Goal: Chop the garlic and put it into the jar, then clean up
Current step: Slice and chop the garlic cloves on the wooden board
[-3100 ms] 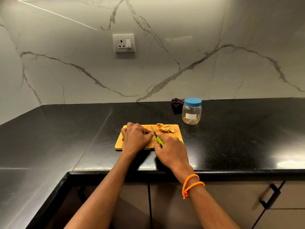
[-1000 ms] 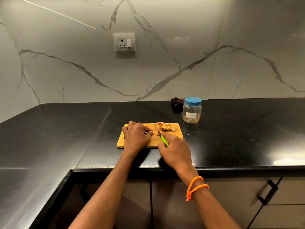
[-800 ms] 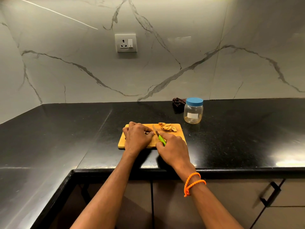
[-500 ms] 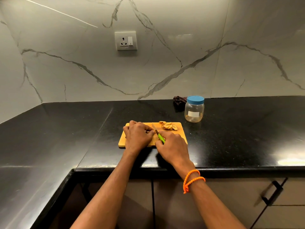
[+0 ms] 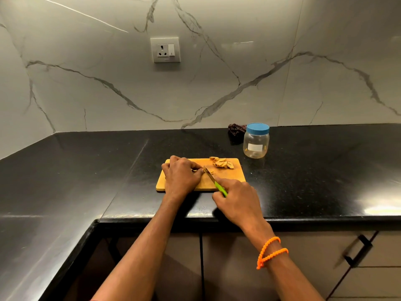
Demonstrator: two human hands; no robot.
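1. Chopping in progress: garlic piece [image 5: 194,169] pinned on board [image 5: 235,178] under left hand [image 5: 181,175], fingers curled over it, mostly hidden.
2. Right hand [image 5: 235,199] wrapped around green handle of knife [image 5: 209,175]; blade tip down on board just right of left fingertips.
3. Cut slices [image 5: 221,163] piled at far right part of board, apart from blade.
4. Jar [image 5: 256,141] upright on counter [image 5: 86,170] beyond board's far right corner, blue lid on. Looks empty or near empty; hard to tell.
5. Dark crumpled thing [image 5: 235,132] behind jar, against wall. Cannot tell what.
6. Judgement: early-to-mid task. Cutting unfinished, nothing moved to jar, lid not off, cleanup pending.
7. For a good cut: keep left fingertips tucked back, knuckles as guide for blade; blade very close to fingers now, main risk.
8. Short rocking strokes, tip staying on board, walking left hand back along piece.
9. Keep board steady; near edge sits close to counter lip.
10. Push new bits toward pile so one sweep into jar works later.
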